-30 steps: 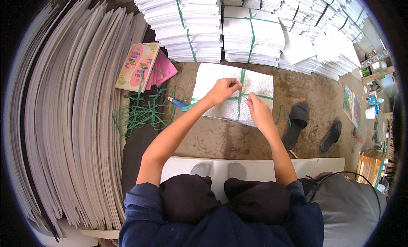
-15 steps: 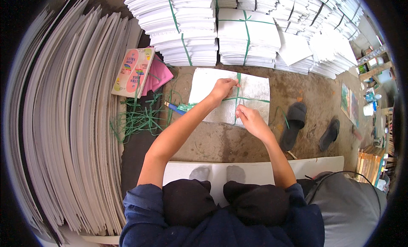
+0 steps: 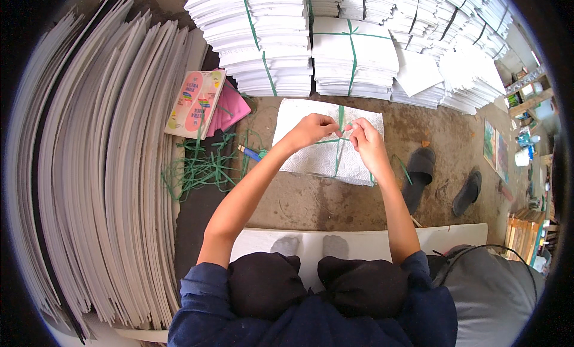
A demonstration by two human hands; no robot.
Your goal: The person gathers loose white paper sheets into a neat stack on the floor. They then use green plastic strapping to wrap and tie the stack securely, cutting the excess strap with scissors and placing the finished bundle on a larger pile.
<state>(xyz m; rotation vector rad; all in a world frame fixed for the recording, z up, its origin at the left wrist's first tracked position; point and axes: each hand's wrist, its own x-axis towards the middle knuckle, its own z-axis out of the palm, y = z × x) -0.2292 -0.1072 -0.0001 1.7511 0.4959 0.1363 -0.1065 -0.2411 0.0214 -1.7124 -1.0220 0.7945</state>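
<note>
On the ground in front of me lies a white bundle of sheets with an embossed surface. A green plastic strap crosses over its top both ways. Above the crossing, my left hand pinches the strap, fingers pressed together. Close beside it, my right hand is closed too, its thumb and forefinger on the strap near the same spot. The fingertips of both hands almost meet, and they partly hide the crossing point.
Loose green straps lie in a tangle at left, beside a blue-handled tool and printed cardboard. Tall sheets line the left side. Tied white stacks stand behind. Dark slippers lie at right.
My right hand has moved up and away from me, from below the crossing to beside my left hand. My left hand has come slightly nearer the crossing.
</note>
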